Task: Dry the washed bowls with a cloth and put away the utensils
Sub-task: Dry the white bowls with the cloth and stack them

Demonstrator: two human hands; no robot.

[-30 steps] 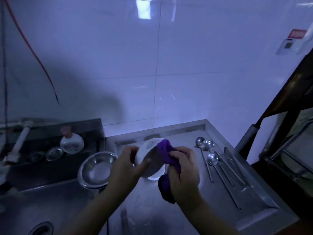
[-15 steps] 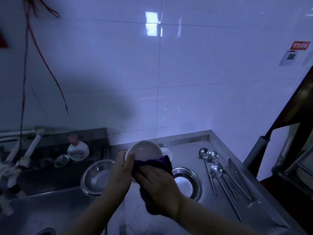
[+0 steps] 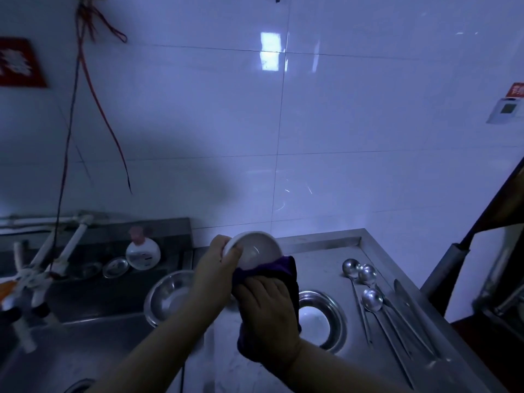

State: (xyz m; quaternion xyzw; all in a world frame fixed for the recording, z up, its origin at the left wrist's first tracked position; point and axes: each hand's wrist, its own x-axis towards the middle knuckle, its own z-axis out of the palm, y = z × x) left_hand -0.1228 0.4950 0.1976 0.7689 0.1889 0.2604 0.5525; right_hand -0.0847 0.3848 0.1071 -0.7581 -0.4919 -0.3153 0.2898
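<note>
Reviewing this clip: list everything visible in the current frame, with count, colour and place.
white bowl: 1, white, held above the counter
cloth: 1, purple, under the white bowl
metal bowls: 2, silver, one on the counter, one left at the sink edge
spoons: 3, silver, right side of counter
bottle: 1, white, ledge behind sink
counter: 1, steel
left hand: grips the white bowl's rim
right hand: holds the cloth against the white bowl
</note>
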